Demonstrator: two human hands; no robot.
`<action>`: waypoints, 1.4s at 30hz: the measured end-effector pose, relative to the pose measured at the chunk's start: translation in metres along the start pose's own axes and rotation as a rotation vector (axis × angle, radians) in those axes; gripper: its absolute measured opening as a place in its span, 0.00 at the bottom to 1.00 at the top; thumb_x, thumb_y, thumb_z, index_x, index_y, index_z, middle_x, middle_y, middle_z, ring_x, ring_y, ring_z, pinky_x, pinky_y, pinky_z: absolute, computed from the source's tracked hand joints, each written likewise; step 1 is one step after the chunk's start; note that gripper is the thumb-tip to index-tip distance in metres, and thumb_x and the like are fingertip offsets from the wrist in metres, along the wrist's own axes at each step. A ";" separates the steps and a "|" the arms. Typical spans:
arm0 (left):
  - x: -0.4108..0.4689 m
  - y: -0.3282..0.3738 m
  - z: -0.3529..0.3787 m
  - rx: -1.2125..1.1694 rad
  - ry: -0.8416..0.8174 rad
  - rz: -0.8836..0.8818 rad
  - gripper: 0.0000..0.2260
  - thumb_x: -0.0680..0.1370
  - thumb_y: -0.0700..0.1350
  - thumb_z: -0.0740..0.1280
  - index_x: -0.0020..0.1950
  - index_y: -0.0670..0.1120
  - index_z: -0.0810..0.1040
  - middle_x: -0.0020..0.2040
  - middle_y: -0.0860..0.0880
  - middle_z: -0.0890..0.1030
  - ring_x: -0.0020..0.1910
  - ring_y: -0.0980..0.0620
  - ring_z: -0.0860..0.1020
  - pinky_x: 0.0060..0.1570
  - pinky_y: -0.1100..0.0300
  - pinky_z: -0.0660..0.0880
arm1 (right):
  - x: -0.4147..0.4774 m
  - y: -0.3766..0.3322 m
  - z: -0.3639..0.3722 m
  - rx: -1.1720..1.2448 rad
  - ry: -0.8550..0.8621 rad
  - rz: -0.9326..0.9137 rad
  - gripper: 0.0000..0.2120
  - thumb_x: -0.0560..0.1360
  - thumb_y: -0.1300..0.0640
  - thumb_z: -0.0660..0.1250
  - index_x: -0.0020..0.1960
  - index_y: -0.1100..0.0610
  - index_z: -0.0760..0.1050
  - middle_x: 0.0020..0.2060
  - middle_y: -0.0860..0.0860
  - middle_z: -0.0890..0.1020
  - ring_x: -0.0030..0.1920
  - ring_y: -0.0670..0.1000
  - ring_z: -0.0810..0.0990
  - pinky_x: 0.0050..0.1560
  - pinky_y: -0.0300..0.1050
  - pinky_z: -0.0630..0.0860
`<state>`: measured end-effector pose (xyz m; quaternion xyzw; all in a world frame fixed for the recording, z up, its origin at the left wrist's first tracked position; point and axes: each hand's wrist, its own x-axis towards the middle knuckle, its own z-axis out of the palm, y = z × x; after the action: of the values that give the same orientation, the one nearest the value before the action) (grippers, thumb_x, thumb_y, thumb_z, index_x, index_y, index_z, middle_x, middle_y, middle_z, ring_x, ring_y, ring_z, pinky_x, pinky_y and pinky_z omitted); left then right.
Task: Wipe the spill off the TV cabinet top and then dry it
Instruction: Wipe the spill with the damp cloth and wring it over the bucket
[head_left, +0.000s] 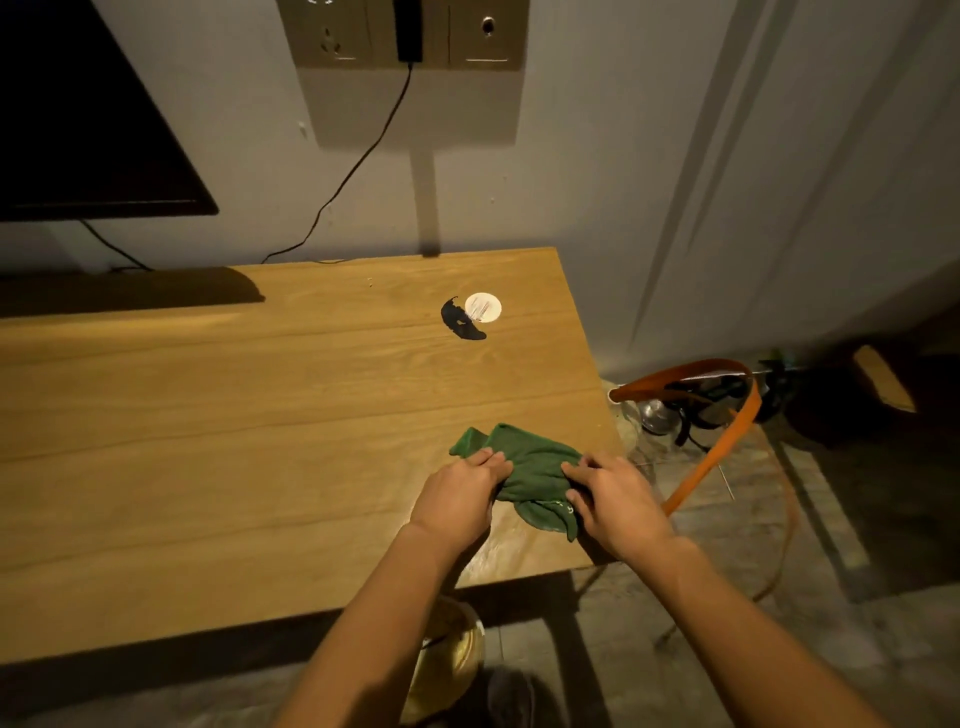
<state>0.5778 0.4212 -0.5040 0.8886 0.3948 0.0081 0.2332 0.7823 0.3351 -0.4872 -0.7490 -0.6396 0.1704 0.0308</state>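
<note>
A crumpled green cloth (530, 467) lies on the wooden TV cabinet top (234, 415) near its right front corner. My left hand (460, 499) presses on the cloth's left side with fingers bent over it. My right hand (613, 499) grips its right side. A faint wet sheen (498, 551) shows on the wood just in front of the cloth, between my wrists. Farther back sits a dark spill-like patch (460, 322) beside a small white round lid (483, 307).
A dark TV (88, 119) hangs at upper left. A black cable (358, 156) runs from a wall socket (405, 31) down to the cabinet. On the floor to the right lie an orange strap (722, 452) and dark clutter; a yellowish bucket (452, 660) stands below the front edge.
</note>
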 end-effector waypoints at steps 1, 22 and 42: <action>-0.011 -0.001 0.000 -0.008 -0.002 -0.006 0.21 0.80 0.40 0.61 0.73 0.54 0.70 0.74 0.54 0.69 0.74 0.54 0.65 0.68 0.53 0.70 | -0.004 -0.006 0.001 0.004 -0.002 -0.006 0.16 0.78 0.52 0.65 0.66 0.49 0.76 0.55 0.49 0.78 0.54 0.53 0.74 0.55 0.44 0.69; -0.162 -0.002 -0.059 0.020 -0.182 -0.325 0.12 0.73 0.40 0.64 0.54 0.50 0.81 0.47 0.45 0.83 0.47 0.43 0.80 0.44 0.54 0.78 | -0.062 -0.120 -0.001 0.069 -0.283 -0.221 0.16 0.73 0.62 0.65 0.61 0.53 0.74 0.55 0.53 0.78 0.58 0.54 0.75 0.59 0.48 0.74; 0.127 -0.219 -0.253 -0.075 0.441 -0.155 0.13 0.78 0.39 0.65 0.59 0.51 0.81 0.45 0.47 0.83 0.42 0.48 0.79 0.44 0.54 0.79 | 0.327 -0.201 -0.136 0.142 0.186 -0.127 0.11 0.79 0.60 0.64 0.60 0.54 0.73 0.52 0.52 0.74 0.52 0.52 0.72 0.53 0.46 0.72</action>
<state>0.4622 0.7416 -0.3924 0.8231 0.5028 0.1986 0.1740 0.6728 0.7112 -0.3764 -0.7155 -0.6664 0.1428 0.1537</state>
